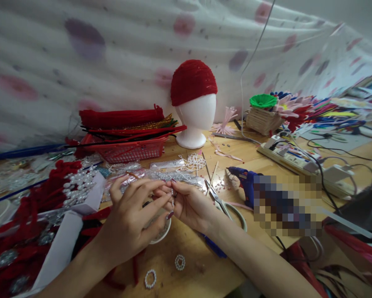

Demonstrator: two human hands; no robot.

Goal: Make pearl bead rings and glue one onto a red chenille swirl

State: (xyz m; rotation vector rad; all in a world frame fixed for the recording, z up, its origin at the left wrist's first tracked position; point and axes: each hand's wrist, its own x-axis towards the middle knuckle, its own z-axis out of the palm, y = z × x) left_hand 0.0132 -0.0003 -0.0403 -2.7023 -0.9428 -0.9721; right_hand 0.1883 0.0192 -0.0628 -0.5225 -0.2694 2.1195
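Above the table, my left hand (128, 213) and my right hand (190, 205) meet. A short bead string (172, 198) hangs between them. The thumb and fingertips of my right hand pinch its top; my left fingers close around its length, partly hiding it. Just under the hands stands a small white bowl (162, 236), mostly covered by my left hand. Nearer to me lie two small pearl rings, one a larger loop (150, 279) and the other a tighter ring (180, 262).
Scissors (226, 207) and a blue glue gun (243, 182) lie to the right, near a power strip (303, 165). A white foam head (195, 118) wears a red cap (193, 82) at the back. A red basket (126, 149) and a box of pearls (94, 194) stand left.
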